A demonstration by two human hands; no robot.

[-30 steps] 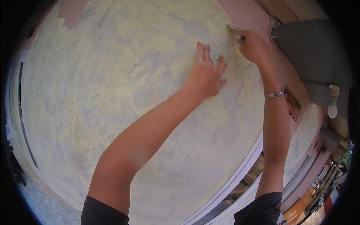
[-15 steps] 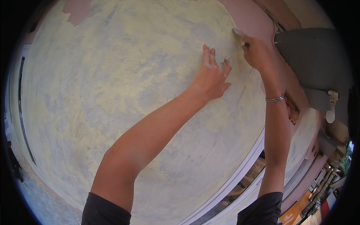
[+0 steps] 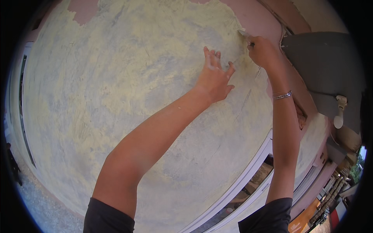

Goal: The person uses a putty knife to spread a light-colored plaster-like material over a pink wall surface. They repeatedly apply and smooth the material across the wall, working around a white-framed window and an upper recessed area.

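Observation:
A large wall [image 3: 128, 85] with patchy pale yellow and grey putty spreads in front of me. My right hand [image 3: 265, 53], high on the right, is closed round the handle of a putty knife [image 3: 243, 33]. The blade touches the wall beside the border with the pink paint [image 3: 258, 18]; the fingers hide most of its handle. Lower and to the left, my left hand [image 3: 215, 80] lies against the putty with fingers spread, holding nothing. Whitish smears mark its fingers.
A dark grey panel [image 3: 318, 66] juts out on the right, with a white lamp-like fitting [image 3: 340, 110] below it. White-framed window [image 3: 248, 178] runs along the lower right. Another pink patch [image 3: 83, 11] shows at the upper left, and speckled floor [image 3: 42, 206] at the lower left.
My right hand and the putty knife have shifted slightly left along the paint border. The left hand has also slid a little left, its fingers still spread. My view has turned slightly.

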